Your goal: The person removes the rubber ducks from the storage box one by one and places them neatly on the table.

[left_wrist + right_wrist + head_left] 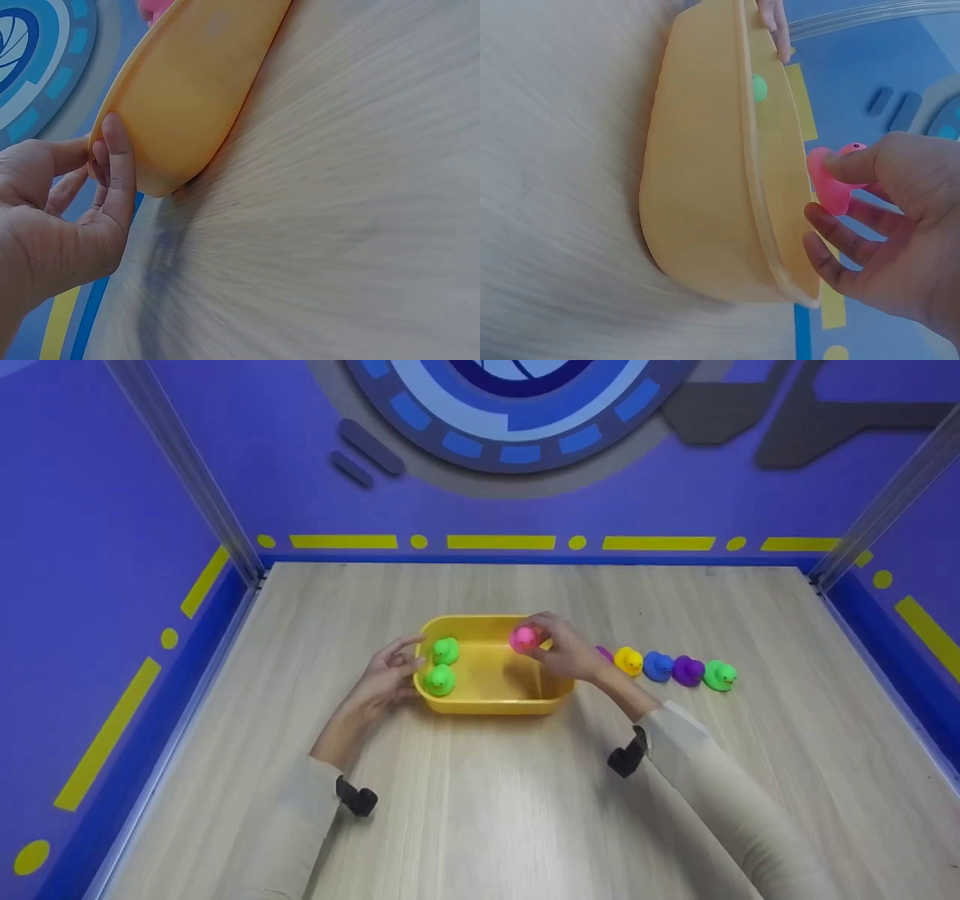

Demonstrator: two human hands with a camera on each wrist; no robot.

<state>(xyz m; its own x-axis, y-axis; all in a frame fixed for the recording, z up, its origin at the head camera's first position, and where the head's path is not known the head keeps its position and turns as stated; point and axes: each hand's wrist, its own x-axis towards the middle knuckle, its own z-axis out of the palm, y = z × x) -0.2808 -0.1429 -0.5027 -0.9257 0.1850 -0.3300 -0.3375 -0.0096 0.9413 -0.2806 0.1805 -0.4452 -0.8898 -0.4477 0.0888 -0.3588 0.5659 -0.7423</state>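
A yellow plastic tub (495, 706) stands on the table, two green rubber ducks (441, 680) lying inside at its left end. My left hand (382, 679) holds the tub's left end, with thumb and fingers at the rim in the left wrist view. Over the right part of the tub, my right hand (566, 649) pinches a pink rubber duck (524, 640) between thumb and fingers. The right wrist view shows this duck above the rim, and a green duck (759, 88) partly hidden behind the tub wall.
Right of the tub is a row of rubber ducks: a yellow one (628, 661), a blue one (658, 666), a purple one (688, 670) and a green one (720, 675). Another purple duck (604, 653) is mostly hidden by my right hand. Blue panels (480, 521) enclose the wooden table (465, 802).
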